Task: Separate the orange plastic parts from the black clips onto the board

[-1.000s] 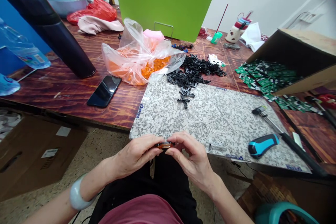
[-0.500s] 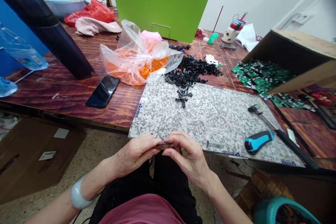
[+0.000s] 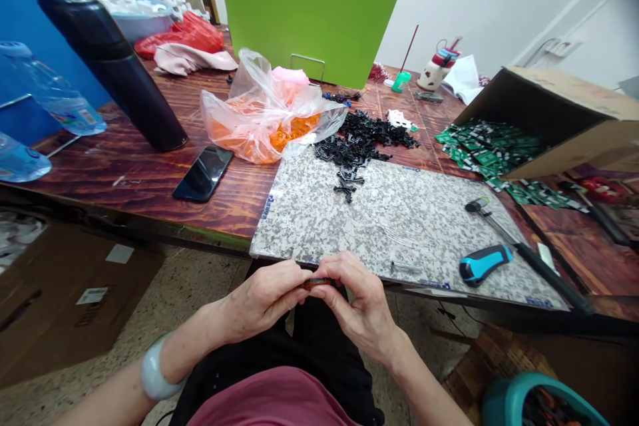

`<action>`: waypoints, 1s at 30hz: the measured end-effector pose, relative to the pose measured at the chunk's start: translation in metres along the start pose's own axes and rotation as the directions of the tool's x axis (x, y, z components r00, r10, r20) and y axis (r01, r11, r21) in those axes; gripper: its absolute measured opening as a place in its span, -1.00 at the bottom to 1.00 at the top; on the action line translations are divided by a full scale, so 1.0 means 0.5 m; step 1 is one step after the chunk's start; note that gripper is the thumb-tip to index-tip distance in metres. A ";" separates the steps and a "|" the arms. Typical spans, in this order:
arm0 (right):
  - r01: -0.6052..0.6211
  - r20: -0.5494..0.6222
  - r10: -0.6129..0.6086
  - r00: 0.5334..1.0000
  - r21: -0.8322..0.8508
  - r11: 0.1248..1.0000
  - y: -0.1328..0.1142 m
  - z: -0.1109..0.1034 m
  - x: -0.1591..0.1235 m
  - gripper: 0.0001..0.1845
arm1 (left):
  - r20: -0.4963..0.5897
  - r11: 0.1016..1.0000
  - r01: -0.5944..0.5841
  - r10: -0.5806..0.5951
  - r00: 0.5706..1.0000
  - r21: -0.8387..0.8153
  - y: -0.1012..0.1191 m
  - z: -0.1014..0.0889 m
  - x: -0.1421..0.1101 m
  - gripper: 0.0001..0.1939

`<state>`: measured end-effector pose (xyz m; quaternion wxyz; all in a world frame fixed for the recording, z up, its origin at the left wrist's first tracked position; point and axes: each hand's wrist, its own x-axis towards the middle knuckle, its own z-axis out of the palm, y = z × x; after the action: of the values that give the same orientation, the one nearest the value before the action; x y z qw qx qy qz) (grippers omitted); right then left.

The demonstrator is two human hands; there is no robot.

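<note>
Between my two hands, just off the near edge of the speckled stone board (image 3: 369,233), is a small flat orange-and-black plastic part (image 3: 317,283). My left hand (image 3: 267,293) pinches its left end between thumb and fingers. The right end is gripped by my right hand (image 3: 357,293), thumb below and fingers on top. The fingers cover most of the part, so its shape is hidden. Beyond the hands, a heap of small black plastic pieces (image 3: 359,136) spreads over the board's far edge.
An open plastic bag of orange pieces (image 3: 294,130), a phone (image 3: 204,174) and a dark flask (image 3: 134,93) stand left. To the right are a blue-black tool handle (image 3: 484,264), a hammer (image 3: 529,259) and a cardboard box (image 3: 564,103) spilling green circuit boards (image 3: 499,146). A teal bucket (image 3: 504,403) stands below.
The camera view has shifted slightly. Both hands still hold the part, which appears tilted a little differently, with the right fingers moved further over it.
</note>
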<state>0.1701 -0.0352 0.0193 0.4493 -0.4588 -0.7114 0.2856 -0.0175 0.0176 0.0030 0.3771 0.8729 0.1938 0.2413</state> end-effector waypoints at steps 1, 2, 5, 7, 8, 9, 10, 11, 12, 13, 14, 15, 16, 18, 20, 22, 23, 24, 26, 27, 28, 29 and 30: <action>-0.004 -0.005 0.004 1.000 0.026 1.000 0.003 0.000 -0.004 -0.93 | -0.001 1.000 0.004 -0.004 1.000 0.001 0.001 0.001 -0.001 -0.80; -0.010 -0.008 0.010 1.000 0.054 0.998 0.007 0.000 -0.008 -0.92 | 0.002 1.000 0.008 -0.008 1.000 0.001 0.003 0.002 -0.002 -0.80; -0.048 -0.006 0.049 0.999 0.117 0.992 0.019 -0.001 -0.024 -0.87 | 0.010 1.000 0.019 -0.019 1.000 0.009 0.008 0.006 -0.005 -0.80; -0.087 -0.003 0.089 0.996 0.138 0.987 0.023 -0.001 -0.036 -0.83 | 0.010 0.999 0.023 -0.023 1.000 0.027 0.013 0.009 -0.007 -0.80; -0.103 -0.007 0.105 0.994 0.147 0.984 0.024 -0.001 -0.041 -0.81 | 0.008 0.999 0.027 -0.027 1.000 0.037 0.016 0.010 -0.008 -0.80; -0.117 -0.013 0.120 0.993 0.154 0.981 0.024 -0.002 -0.046 -0.79 | 0.010 0.998 0.033 -0.034 0.999 0.047 0.018 0.011 -0.009 -0.79; -0.127 -0.020 0.132 0.991 0.163 0.978 0.024 -0.002 -0.051 -0.78 | 0.015 0.998 0.039 -0.040 0.999 0.055 0.020 0.012 -0.009 -0.80; -0.136 -0.027 0.142 0.989 0.172 0.976 0.023 -0.002 -0.055 -0.77 | 0.020 0.997 0.045 -0.046 0.999 0.062 0.022 0.012 -0.010 -0.80; -0.144 -0.031 0.152 0.988 0.179 0.973 0.023 -0.001 -0.059 -0.77 | 0.023 0.997 0.047 -0.049 0.999 0.067 0.023 0.013 -0.010 -0.80; -0.152 -0.033 0.161 0.986 0.188 0.970 0.022 -0.001 -0.063 -0.77 | 0.024 0.996 0.046 -0.048 0.999 0.071 0.023 0.013 -0.011 -0.81; -0.159 -0.034 0.169 0.985 0.196 0.968 0.022 0.000 -0.066 -0.77 | 0.021 0.996 0.042 -0.044 0.999 0.072 0.023 0.014 -0.011 -0.81; -0.166 -0.034 0.176 0.984 0.204 0.965 0.023 0.000 -0.069 -0.78 | 0.017 0.997 0.039 -0.040 0.999 0.072 0.022 0.015 -0.012 -0.82; -0.172 -0.036 0.183 0.982 0.211 0.962 0.023 0.001 -0.071 -0.79 | 0.015 0.997 0.036 -0.037 0.999 0.068 0.020 0.016 -0.012 -0.82; -0.184 -0.044 0.199 0.979 0.227 0.956 0.025 0.003 -0.076 -0.79 | 0.023 0.998 0.041 -0.043 0.999 0.056 0.014 0.021 -0.014 -0.83; -0.195 -0.054 0.214 0.975 0.240 0.951 0.026 0.004 -0.079 -0.79 | 0.039 0.998 0.052 -0.053 0.998 0.045 0.005 0.027 -0.017 -0.82; -0.204 -0.056 0.224 0.973 0.243 0.948 0.025 0.005 -0.081 -0.77 | 0.054 0.998 0.057 -0.059 0.997 0.041 -0.004 0.033 -0.019 -0.78; -0.208 -0.055 0.227 0.972 0.241 0.948 0.025 0.005 -0.082 -0.76 | 0.059 0.998 0.055 -0.058 0.997 0.041 -0.009 0.037 -0.020 -0.77; -0.209 -0.055 0.228 0.972 0.239 0.948 0.024 0.005 -0.082 -0.76 | 0.063 0.998 0.053 -0.056 0.996 0.041 -0.013 0.040 -0.021 -0.75; -0.208 -0.058 0.227 0.972 0.236 0.949 0.022 0.005 -0.083 -0.76 | 0.070 0.998 0.048 -0.051 0.996 0.039 -0.018 0.043 -0.022 -0.74; -0.205 -0.061 0.225 0.972 0.235 0.950 0.021 0.005 -0.083 -0.76 | 0.073 0.998 0.046 -0.049 0.996 0.036 -0.020 0.044 -0.021 -0.74; -0.203 -0.065 0.224 0.972 0.235 0.951 0.020 0.005 -0.083 -0.77 | 0.075 0.998 0.045 -0.047 0.996 0.032 -0.021 0.045 -0.020 -0.74; -0.202 -0.068 0.224 0.972 0.233 0.951 0.020 0.005 -0.083 -0.77 | 0.079 0.999 0.045 -0.047 0.996 0.027 -0.022 0.045 -0.019 -0.74; -0.202 -0.072 0.224 0.972 0.232 0.952 0.021 0.005 -0.084 -0.77 | 0.081 0.999 0.045 -0.046 0.996 0.022 -0.023 0.045 -0.019 -0.74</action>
<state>0.1795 -0.0691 -0.0059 0.4984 -0.4929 -0.5985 0.3877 -0.0139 0.0073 -0.0217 0.3814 0.8811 0.2004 0.1948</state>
